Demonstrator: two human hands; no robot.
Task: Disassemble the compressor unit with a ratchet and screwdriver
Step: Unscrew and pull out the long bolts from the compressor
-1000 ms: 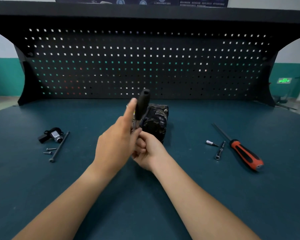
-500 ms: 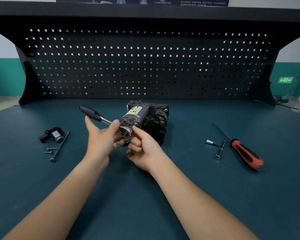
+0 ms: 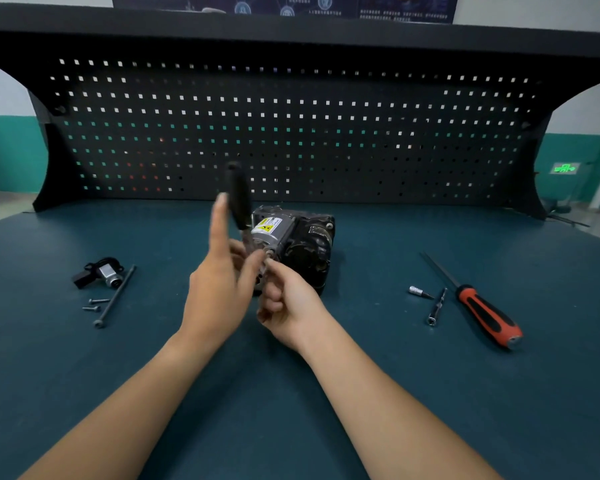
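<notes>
at the near end of the compressor [image 3: 298, 244], your right hand [image 3: 284, 306] has its fingers [image 3: 272, 271] curled, pinching the ratchet [image 3: 238, 197] at its head where it meets the unit; exact hold is blurred. left hand [image 3: 219, 289] fingers [image 3: 219, 220] are straight, pressed flat vs the handle, not wrapped round it. compressor sits mid-bench [image 3: 274, 427], yellow label up.

change: half a sec ago the handle lay low, out to your left; now it stands upright, same as a sec ago. so prob you're mid back-and-forth strokes, w/ the fastener loosening but not out yet.

no tray or box in view: bolt [image 3: 116, 296], two screws [image 3: 99, 301] and a small part [image 3: 97, 273] lie loose on your left, screwdriver [image 3: 482, 313] and two bits [image 3: 417, 291] on your right.
</notes>
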